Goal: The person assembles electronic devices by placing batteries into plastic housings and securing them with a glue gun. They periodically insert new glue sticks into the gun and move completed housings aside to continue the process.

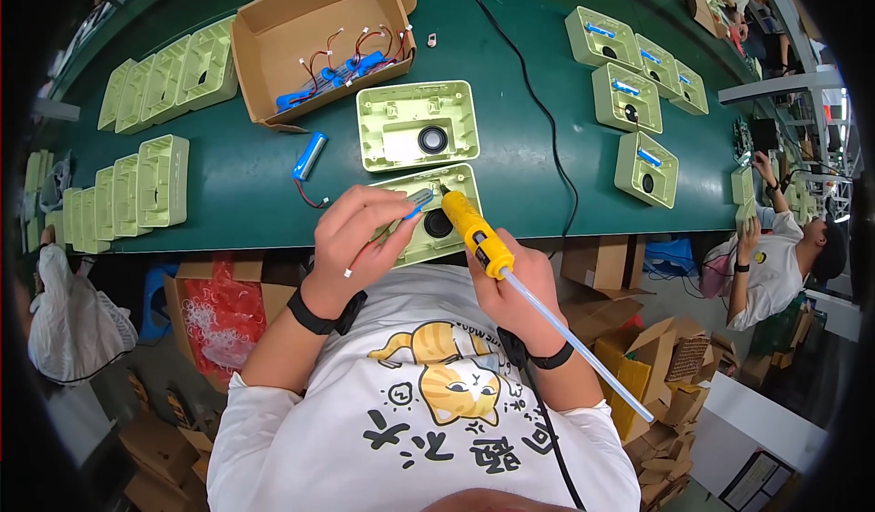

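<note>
My left hand pinches a blue battery cell over the near pale green plastic housing. The cell's wire hangs below my fingers, ending in a small white connector. Wrapped round a yellow hot glue gun, my right hand points its nozzle into that housing, close to the battery. A clear glue stick sticks out of the gun's back end. Inside the near housing is a round black speaker. Just beyond stands a second green housing with its own speaker.
A loose blue battery lies left of the housings, below a cardboard box of wired batteries. Empty green housings line the left; housings with batteries stand right. A black cable crosses the green table. Another person works at far right.
</note>
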Tool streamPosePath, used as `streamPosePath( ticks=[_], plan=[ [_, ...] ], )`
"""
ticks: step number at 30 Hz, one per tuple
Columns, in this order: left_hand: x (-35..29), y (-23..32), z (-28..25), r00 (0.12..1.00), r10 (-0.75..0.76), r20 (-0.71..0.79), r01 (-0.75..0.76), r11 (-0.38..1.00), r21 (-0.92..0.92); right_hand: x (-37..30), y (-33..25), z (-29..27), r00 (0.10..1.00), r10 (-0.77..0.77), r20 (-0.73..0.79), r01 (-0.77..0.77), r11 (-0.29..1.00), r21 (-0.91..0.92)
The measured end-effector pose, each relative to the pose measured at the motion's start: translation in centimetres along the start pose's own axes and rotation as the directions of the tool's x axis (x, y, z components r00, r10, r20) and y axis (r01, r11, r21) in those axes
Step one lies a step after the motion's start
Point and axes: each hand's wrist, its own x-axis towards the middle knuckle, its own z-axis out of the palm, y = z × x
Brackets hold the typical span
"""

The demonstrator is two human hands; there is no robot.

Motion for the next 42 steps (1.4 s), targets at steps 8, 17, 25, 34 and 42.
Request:
streamPosePath(
  ticks=[8,17,25,34,42],
  plan=[
    [0.1,0.1,-0.3,1.000,0.007,0.019,-0.009,0.995,0.096,-0.1,-0.4,-1.2,0.998,0.057,-0.004,-0.055,0.986,0.160],
    [0.8,0.9,-0.1,0.996,-0.086,0.037,0.080,0.988,0.134,-0.6,1.9,-0.5,0.980,0.183,0.071,-0.196,0.892,0.408],
    [1.0,1.3,0.2,0.987,-0.152,0.043,0.143,0.976,0.164,-0.1,1.7,-0.6,0.973,0.225,0.055,-0.225,0.858,0.463],
    [2.2,1.4,-0.5,0.984,-0.104,0.142,0.068,0.969,0.239,0.2,1.1,-1.3,0.930,0.324,0.172,-0.363,0.754,0.548],
    [2.2,0.6,-1.6,0.956,-0.093,0.278,0.005,0.953,0.303,-0.3,1.9,0.5,0.973,0.228,0.031,-0.200,0.771,0.605]
  ],
)
